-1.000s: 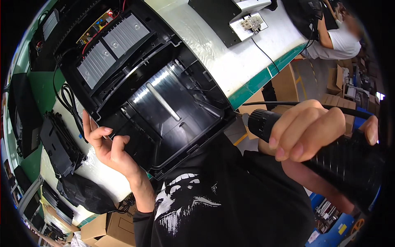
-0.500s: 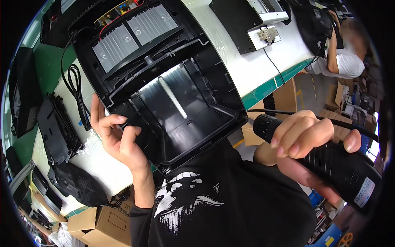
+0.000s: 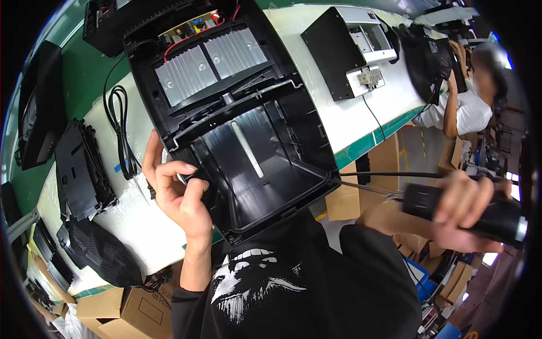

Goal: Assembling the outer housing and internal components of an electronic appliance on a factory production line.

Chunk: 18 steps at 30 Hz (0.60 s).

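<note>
A black plastic housing (image 3: 320, 116) leans tilted in front of me, its hollow side up, with two grey ribbed metal plates (image 3: 186, 73) in its far half. Beside the housing's left wall, my left hand (image 3: 183, 195) has its thumb and index finger curled together; whatever they pinch, if anything, is too small to make out. Out to the right, my right hand (image 3: 466, 206), blurred by motion, is wrapped around a black electric screwdriver (image 3: 420, 200). The screwdriver's thin shaft points left toward the housing's near right corner.
Left on the white-covered bench lie a coiled black cable (image 3: 117, 121), stacked black plates (image 3: 79, 169) and a black mesh bag (image 3: 104, 254). A black-and-white device (image 3: 339, 53) sits to the right. Cardboard boxes (image 3: 135, 311) stand below. A co-worker (image 3: 468, 107) is at far right.
My right hand has moved right and slightly up with the screwdriver, its body turning more level. The housing and my left hand appear shifted slightly right and down in the view.
</note>
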### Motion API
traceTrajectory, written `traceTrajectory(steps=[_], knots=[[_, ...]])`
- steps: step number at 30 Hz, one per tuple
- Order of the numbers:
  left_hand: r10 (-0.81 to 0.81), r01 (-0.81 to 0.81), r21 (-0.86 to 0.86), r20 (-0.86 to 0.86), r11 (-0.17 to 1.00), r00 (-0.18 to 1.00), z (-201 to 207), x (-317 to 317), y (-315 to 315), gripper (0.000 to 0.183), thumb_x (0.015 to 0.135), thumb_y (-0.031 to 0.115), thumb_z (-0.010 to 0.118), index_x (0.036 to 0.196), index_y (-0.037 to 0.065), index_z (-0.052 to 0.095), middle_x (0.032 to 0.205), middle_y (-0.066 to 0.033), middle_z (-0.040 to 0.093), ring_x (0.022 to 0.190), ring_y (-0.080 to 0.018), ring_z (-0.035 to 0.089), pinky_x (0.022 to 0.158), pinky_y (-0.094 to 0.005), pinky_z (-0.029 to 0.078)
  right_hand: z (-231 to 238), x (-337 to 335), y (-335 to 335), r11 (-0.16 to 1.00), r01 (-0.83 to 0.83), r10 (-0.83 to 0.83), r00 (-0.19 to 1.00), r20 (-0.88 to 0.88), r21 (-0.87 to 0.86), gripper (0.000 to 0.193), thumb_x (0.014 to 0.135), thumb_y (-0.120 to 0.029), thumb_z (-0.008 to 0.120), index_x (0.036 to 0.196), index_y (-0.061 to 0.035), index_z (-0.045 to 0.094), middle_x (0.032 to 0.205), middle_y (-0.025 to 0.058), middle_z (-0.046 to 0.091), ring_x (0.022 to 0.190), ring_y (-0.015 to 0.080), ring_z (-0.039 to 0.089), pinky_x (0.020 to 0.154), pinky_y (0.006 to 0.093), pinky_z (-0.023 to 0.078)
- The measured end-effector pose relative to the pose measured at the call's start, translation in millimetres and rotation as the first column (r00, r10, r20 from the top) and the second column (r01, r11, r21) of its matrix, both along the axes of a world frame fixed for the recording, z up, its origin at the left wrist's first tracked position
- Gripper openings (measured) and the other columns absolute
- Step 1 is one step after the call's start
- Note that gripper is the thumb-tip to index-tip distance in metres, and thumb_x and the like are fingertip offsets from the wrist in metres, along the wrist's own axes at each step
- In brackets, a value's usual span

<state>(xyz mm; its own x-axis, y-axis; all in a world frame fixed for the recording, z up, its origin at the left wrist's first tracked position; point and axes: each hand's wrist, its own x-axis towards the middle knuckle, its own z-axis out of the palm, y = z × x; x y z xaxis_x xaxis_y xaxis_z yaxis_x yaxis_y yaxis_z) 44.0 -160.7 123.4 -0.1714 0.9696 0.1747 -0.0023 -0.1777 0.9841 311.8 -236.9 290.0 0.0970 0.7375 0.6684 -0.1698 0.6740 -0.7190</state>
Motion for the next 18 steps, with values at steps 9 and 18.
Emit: traceTrajectory(steps=[9,18], knots=[[0.014,-0.015,0.019,0.021,1.0,1.0,-5,-4,0,0.026,0.054,-0.006,0.047,0.075,0.008,0.049,0.14,-0.0147,0.036,0.135,-0.0329,0.026,0.109,-0.0398,0.016,6,92,28,0.491,0.829,-0.841,0.531,-0.101,0.268,0.079,0.074,-0.083,0.024,0.101,-0.0118,0.043,0.06,0.0087,0.048,0.046,0.0188,0.046,0.048,0.0314,0.041],[0.032,-0.032,0.028,0.007,0.999,0.999,-5,-7,0,0.022,0.057,-0.005,0.047,0.074,0.007,0.052,0.137,-0.0171,0.034,0.133,-0.0356,0.028,0.11,-0.0464,0.016,-36,123,67,0.519,0.846,-0.854,0.52,0.025,0.118,0.078,0.073,-0.084,0.023,0.114,-0.0191,0.04,0.06,0.0103,0.051,0.048,0.0217,0.048,0.049,0.0354,0.043]])
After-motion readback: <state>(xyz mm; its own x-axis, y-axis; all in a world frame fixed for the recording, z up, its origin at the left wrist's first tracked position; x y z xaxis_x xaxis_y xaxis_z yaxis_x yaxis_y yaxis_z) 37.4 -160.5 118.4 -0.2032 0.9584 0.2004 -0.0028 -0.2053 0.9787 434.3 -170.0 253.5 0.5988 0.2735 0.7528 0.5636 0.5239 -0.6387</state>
